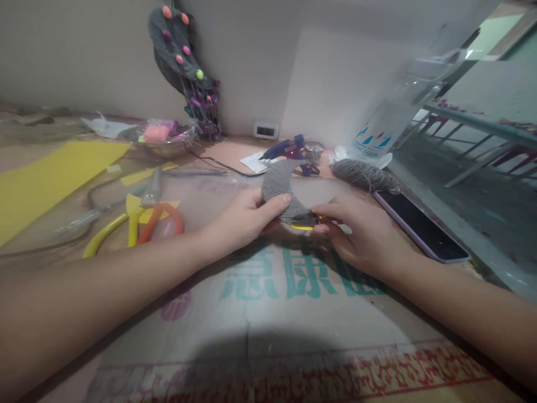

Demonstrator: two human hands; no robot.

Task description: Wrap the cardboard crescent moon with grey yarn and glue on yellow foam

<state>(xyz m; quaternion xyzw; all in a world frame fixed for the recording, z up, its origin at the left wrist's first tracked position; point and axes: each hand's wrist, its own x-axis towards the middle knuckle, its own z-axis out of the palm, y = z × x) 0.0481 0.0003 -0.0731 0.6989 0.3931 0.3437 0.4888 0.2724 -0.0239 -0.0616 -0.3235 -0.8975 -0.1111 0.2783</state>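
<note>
My left hand (264,211) grips a crescent moon (279,182) wound in grey yarn, thumb laid over its front. A strip of yellow shows along the crescent's lower edge. At the lower right tip, the thumb and fingers of my right hand (350,229) are pinched together on the crescent's end. Whether a strand of yarn is also between those fingers is hidden. Just behind the crescent lies a blue glue gun (289,148) with a small red light. A skein of grey yarn (363,174) rests beyond my right hand.
Pliers (132,226) with yellow and orange handles and a yellow sheet (62,182) lie at left. A phone (422,224) and a clear plastic jug (390,117) are at right. A decorated crescent (174,50) hangs on the wall above a bowl (159,146).
</note>
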